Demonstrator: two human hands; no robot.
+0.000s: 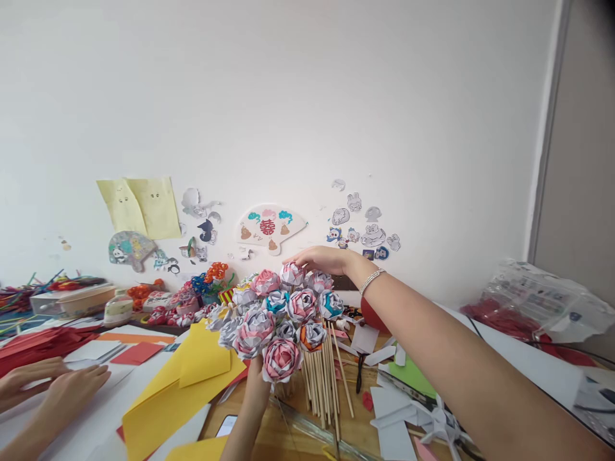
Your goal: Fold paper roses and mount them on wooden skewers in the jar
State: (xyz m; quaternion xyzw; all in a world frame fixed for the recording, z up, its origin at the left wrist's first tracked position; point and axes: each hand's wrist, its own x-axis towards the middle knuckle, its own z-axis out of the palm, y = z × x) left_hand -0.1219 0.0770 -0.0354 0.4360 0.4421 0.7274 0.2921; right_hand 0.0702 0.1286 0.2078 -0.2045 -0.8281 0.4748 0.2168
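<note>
A bouquet of paper roses (281, 314) in pink, blue and grey stands on wooden sticks (323, 384) over the table. My left hand (257, 384) comes up from below and grips the stems under the lowest pink rose. My right hand (321, 258), with a silver bracelet at the wrist, rests its fingers on the topmost rose at the back of the bunch.
Another person's two hands (52, 387) lie on paper at the far left. Yellow paper sheets (185, 384), red strips, white scraps and scissors (359, 374) litter the table. A phone (225, 425) lies near my left arm. A plastic bag (533, 301) sits at the right.
</note>
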